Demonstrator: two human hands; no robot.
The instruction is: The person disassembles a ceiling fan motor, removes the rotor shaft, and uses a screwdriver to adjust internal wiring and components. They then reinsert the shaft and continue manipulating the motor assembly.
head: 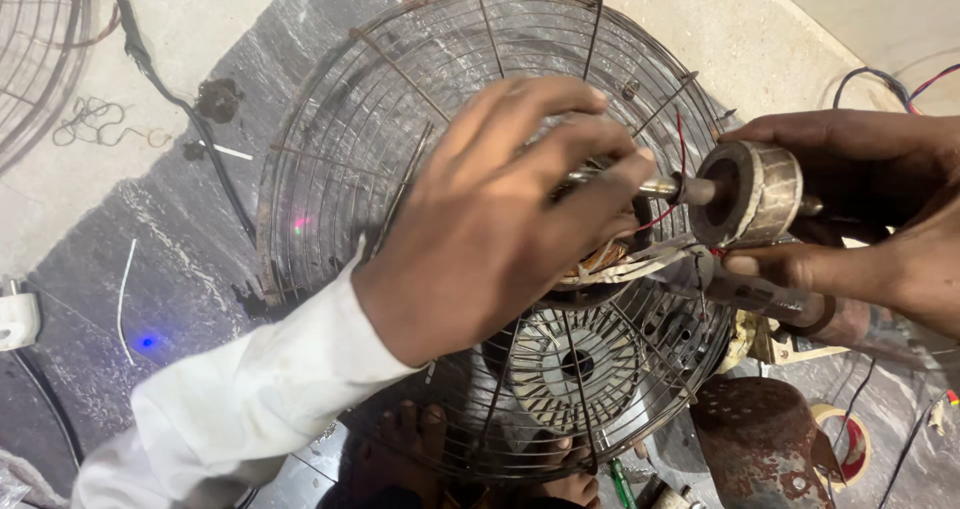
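Observation:
My left hand (500, 209), in a white sleeve, reaches in from the lower left and lies over a fan motor stator (610, 261) with copper windings and white wires. Its fingertips pinch the metal shaft (662, 186). That shaft carries a grey cylindrical rotor (757, 194), which my right hand (870, 209) grips from the right between thumb and fingers. Thin red wires run past the shaft. The stator rests on a round wire fan guard (400, 99), and my left hand hides most of it.
Below the stator, a vented round motor cover (575, 364) sits inside the guard. A rusty metal cup (760, 439) and a tape roll (850, 441) lie at lower right. A black cable (150, 69), a second guard (40, 39), a white plug (15, 319) and bare feet (420, 439) are around.

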